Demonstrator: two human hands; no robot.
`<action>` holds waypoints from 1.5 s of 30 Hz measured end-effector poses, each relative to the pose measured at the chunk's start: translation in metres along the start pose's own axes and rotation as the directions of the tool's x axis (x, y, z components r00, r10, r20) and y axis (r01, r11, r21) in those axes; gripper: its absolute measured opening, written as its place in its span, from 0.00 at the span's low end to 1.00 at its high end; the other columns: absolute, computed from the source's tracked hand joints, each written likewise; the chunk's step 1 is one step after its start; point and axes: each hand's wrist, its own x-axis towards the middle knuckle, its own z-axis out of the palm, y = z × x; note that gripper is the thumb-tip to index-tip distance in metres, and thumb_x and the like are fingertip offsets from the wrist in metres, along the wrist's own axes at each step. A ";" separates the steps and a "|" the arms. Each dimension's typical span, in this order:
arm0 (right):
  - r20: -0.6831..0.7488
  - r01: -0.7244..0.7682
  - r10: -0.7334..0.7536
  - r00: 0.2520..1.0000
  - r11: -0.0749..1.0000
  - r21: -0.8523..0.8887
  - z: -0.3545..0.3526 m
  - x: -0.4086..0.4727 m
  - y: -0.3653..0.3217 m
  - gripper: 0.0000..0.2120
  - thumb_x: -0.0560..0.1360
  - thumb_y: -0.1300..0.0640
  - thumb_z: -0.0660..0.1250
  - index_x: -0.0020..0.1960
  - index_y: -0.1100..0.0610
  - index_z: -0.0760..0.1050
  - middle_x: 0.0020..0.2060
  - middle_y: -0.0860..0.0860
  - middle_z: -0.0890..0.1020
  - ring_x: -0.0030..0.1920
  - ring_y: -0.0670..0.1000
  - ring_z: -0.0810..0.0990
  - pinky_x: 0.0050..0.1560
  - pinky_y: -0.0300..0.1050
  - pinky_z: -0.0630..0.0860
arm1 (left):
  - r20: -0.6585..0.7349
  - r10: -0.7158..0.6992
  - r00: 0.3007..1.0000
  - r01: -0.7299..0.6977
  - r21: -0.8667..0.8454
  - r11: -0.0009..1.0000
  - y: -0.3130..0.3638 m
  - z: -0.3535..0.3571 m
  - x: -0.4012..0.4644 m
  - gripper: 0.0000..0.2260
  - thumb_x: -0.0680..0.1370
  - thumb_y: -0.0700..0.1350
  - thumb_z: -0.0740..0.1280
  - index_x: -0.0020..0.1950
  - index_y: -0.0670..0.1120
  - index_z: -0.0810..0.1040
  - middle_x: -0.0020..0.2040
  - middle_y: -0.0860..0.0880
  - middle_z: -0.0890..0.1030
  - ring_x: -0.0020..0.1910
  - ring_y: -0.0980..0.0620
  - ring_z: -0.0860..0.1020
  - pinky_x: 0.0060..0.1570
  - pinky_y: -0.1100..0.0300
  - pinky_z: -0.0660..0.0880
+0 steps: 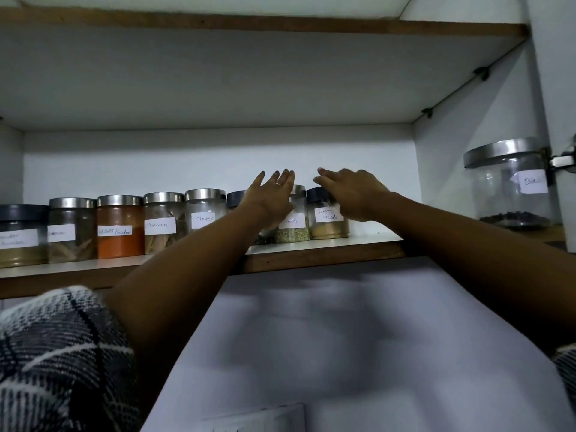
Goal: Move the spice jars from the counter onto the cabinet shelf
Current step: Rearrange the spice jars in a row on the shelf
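Up on the shelf (327, 244) the jars (329, 218) stand in a row, both hands (274, 198) with fingers (324, 177) straight, gripping nothing; glass looks slippery and breakable, best gripped round the body.

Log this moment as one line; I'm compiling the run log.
left hand: open, against fennel jar | right hand: open, over Garam Masala jar | both jars on shelf
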 end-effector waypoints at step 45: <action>0.103 -0.201 0.176 0.979 0.916 0.347 -0.088 -0.181 0.179 0.22 0.71 0.69 0.62 0.64 0.59 0.73 0.59 0.57 0.79 0.56 0.58 0.76 0.57 0.52 0.73 | -0.190 0.099 0.977 -0.182 -0.497 0.848 0.232 -0.154 -0.005 0.25 0.77 0.39 0.56 0.75 0.44 0.60 0.73 0.42 0.64 0.69 0.44 0.66 0.73 0.51 0.52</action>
